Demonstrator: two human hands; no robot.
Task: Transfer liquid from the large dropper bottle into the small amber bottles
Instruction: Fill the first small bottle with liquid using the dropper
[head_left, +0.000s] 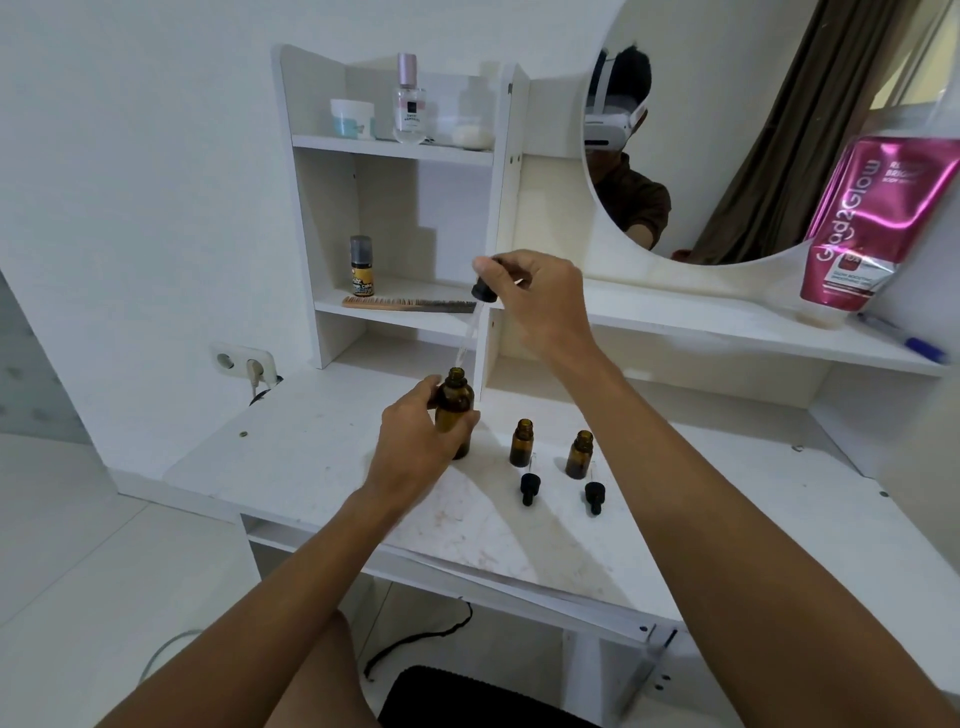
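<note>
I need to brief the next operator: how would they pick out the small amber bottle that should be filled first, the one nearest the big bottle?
On the white desk, find the large amber bottle gripped by the left hand. Two small open amber bottles stand to its right, each with a black dropper cap lying in front. The target bottle is the left one, next to the large bottle.

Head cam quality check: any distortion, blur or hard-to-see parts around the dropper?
Head view: wide-angle bending bows the shelf edges and mirror; lighting soft, with faint shadows beside the small amber bottles; the clear dropper pipette nearly vanishes against the white shelf; right hand is sharp, no obvious motion blur.
</note>
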